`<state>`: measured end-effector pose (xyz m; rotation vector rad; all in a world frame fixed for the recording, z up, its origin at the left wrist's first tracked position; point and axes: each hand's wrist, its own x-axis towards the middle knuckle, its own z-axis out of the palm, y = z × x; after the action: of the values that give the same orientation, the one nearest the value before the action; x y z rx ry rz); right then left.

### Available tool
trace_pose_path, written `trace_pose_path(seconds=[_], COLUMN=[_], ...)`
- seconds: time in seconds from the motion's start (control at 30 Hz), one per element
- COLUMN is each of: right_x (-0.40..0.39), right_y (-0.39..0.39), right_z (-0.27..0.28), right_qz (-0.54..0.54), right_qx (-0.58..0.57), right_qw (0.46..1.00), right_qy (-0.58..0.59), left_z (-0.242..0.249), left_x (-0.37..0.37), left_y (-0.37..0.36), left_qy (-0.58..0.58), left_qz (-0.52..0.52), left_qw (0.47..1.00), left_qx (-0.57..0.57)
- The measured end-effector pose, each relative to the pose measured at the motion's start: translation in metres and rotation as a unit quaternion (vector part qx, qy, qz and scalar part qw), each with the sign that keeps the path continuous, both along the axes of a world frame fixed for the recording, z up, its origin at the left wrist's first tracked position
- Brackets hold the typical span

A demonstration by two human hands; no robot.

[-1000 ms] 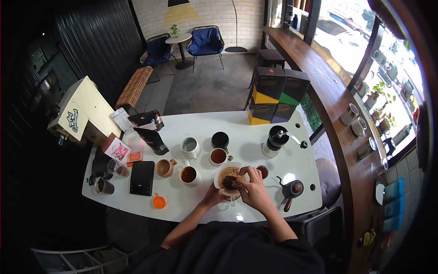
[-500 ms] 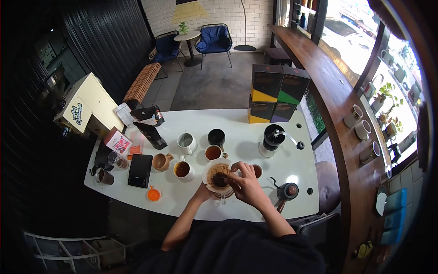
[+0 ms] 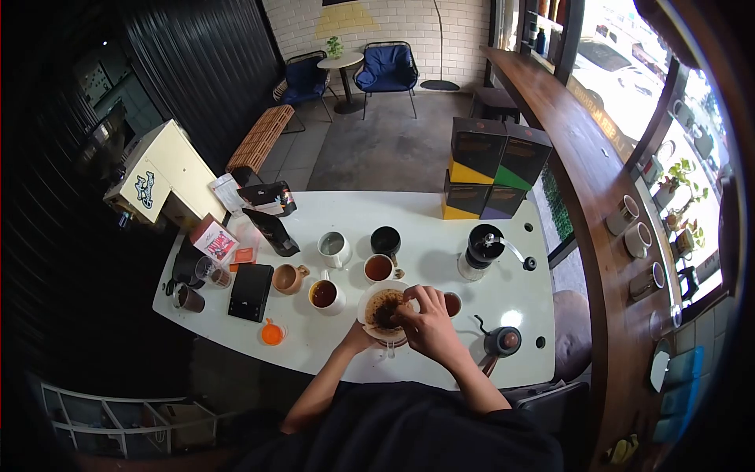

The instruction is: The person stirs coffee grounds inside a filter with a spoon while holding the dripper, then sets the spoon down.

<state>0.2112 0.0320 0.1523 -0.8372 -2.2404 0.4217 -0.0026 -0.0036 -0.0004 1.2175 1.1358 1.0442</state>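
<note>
A coffee dripper with a paper filter (image 3: 370, 303) full of wet brown grounds (image 3: 385, 311) is right in front of me. My left hand (image 3: 359, 339) is closed around the dripper's left side, its fingertips hidden beneath. From the right, my right hand (image 3: 429, 324) pinches the filter's edge, fingers bent over the grounds. A clear glass handle (image 3: 391, 350) shows below the dripper. Just beyond stand a white mug of dark liquid (image 3: 378, 268) and another white mug (image 3: 325, 294). A small cup (image 3: 452, 304) is partly hidden behind my right hand.
Right of my hands are a gooseneck kettle (image 3: 502, 341) and a hand grinder (image 3: 483, 250). A black scale (image 3: 252, 292), an orange cup (image 3: 272, 333) and a brown cup (image 3: 289, 278) lie to the left. Stacked boxes (image 3: 476, 149) stand at the table's back right.
The view has shifted, so everything appears a little farther right. Both hands stay at the dripper, with my right fingers still pinched at the filter's edge.
</note>
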Motion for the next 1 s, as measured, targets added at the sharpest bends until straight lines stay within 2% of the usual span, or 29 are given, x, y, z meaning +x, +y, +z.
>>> trace_pose_path(seconds=[0.07, 0.13, 0.27, 0.33, 0.4, 0.5, 0.57, 0.7, 0.77, 0.9, 1.0], right_x=[0.001, 0.002, 0.001, 0.0, 0.0, -0.001, -0.003, 0.0, 0.001, 0.002, 0.001], right_y=[0.0, 0.002, 0.004, 0.006, 0.008, 0.008, 0.008, 0.007, 0.006, 0.003, 0.002], right_z=[0.001, 0.004, 0.003, 0.005, 0.003, 0.002, 0.003, 0.0, 0.001, 0.001, -0.001], right_qz=[0.049, 0.041, 0.013, 0.033, 0.069, 0.035, 0.013, 0.052, 0.01, 0.019, 0.038], right_qx=[-0.048, -0.039, -0.009, -0.018, -0.089, -0.066, -0.039, -0.093, -0.08, -0.05, -0.094], right_qw=[0.997, 0.998, 1.0, 0.999, 0.994, 0.997, 0.999, 0.994, 0.996, 0.999, 0.994], right_qy=[-0.025, -0.013, -0.016, -0.023, 0.001, 0.016, -0.004, 0.006, 0.038, -0.003, 0.043], left_z=[0.002, 0.003, 0.003, -0.007, -0.011, -0.006, -0.011, -0.012, -0.01, -0.009, -0.02], left_x=[0.0, 0.003, 0.002, 0.003, -0.004, 0.0, 0.0, 0.0, 0.001, 0.0, 0.0], left_y=[0.0, 0.0, -0.002, -0.002, -0.001, -0.002, 0.002, -0.001, 0.0, 0.0, 0.001], left_qy=[0.015, 0.027, -0.032, -0.029, -0.019, -0.09, -0.075, -0.076, -0.06, -0.027, -0.062], left_qz=[-0.007, 0.007, -0.006, 0.001, 0.005, -0.012, -0.011, -0.018, -0.01, -0.015, -0.016], left_qw=[1.0, 1.0, 0.999, 0.999, 1.0, 0.996, 0.997, 0.997, 0.998, 1.0, 0.998], left_qx=[0.009, 0.015, 0.018, 0.019, 0.013, 0.005, 0.01, -0.018, -0.009, 0.002, 0.021])
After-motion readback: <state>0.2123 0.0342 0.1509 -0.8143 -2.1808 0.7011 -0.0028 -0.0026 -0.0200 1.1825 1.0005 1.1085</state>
